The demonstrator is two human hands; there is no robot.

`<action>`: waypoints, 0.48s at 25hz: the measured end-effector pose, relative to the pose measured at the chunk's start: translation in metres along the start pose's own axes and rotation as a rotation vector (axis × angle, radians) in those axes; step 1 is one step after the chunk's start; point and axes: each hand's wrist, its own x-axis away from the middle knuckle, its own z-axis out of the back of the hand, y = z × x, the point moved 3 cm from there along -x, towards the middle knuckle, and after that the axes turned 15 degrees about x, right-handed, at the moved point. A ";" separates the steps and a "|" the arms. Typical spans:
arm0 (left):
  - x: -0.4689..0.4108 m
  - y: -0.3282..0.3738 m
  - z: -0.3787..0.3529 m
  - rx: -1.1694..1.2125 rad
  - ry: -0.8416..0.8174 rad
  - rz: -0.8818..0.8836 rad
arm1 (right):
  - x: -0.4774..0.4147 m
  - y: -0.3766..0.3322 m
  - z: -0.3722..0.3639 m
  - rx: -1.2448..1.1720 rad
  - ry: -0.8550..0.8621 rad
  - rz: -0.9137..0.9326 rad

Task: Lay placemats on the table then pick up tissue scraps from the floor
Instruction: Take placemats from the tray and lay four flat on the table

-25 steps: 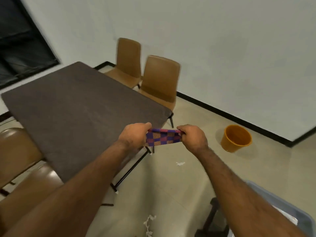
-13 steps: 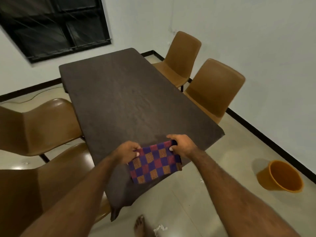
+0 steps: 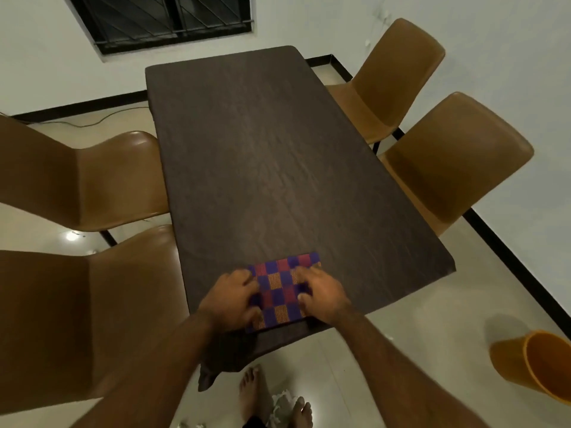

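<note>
A checked placemat point(image 3: 279, 288) in purple, red and orange lies flat at the near end of the dark brown table point(image 3: 262, 156). My left hand point(image 3: 233, 296) grips its left edge and my right hand point(image 3: 324, 296) grips its right edge, fingers resting on top. A white tissue scrap point(image 3: 282, 407) lies on the floor between my bare feet. A smaller scrap point(image 3: 193, 425) shows at the bottom edge.
Two tan chairs point(image 3: 77, 186) stand on the left and two tan chairs point(image 3: 448, 168) on the right. An orange bin point(image 3: 534, 369) lies tipped on the floor at lower right. A dark barred window point(image 3: 163, 20) is in the far wall.
The view swung to face the table end-on. Both hands carried the placemat from the air in front of the table down onto its near end, where it now lies flat.
</note>
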 end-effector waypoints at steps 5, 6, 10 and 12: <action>0.015 0.027 -0.047 -0.124 -0.105 -0.064 | 0.009 -0.010 -0.035 0.152 -0.063 0.192; 0.015 0.028 -0.049 -0.111 -0.069 -0.046 | 0.010 -0.007 -0.038 0.187 -0.048 0.212; 0.006 0.028 -0.033 0.020 0.025 0.011 | 0.014 0.003 -0.036 0.233 0.048 0.230; 0.001 0.029 -0.009 0.248 0.166 0.068 | 0.015 0.009 -0.025 0.208 0.125 0.163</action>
